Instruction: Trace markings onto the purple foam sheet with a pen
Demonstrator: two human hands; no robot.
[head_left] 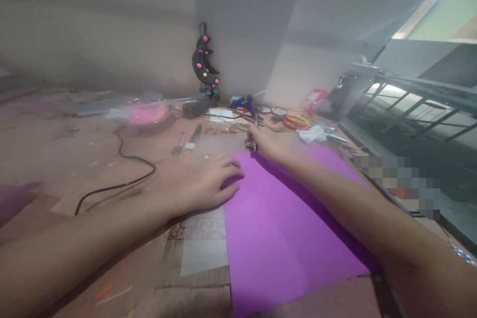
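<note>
A large purple sheet [283, 238] lies flat across the table in front of me. My left hand [216, 181] rests at its left edge, fingers spread and lying on the sheet and table. Over the sheet's far edge, my right hand [263, 141] is closed around a slim pen [255, 134], held nearly upright. The pen's tip is near the far left corner of the sheet; I cannot tell whether it touches. Partly under the sheet's left side is pale paper [204, 256] with printed marks.
Behind my hands lie a blue glue gun [244, 103], orange-handled pliers [296, 121], a crumpled white tissue [313, 134] and a cutter [194, 136]. A black cable [137, 159] curves at left. A dark crescent ornament [203, 64] with coloured dots hangs against the wall.
</note>
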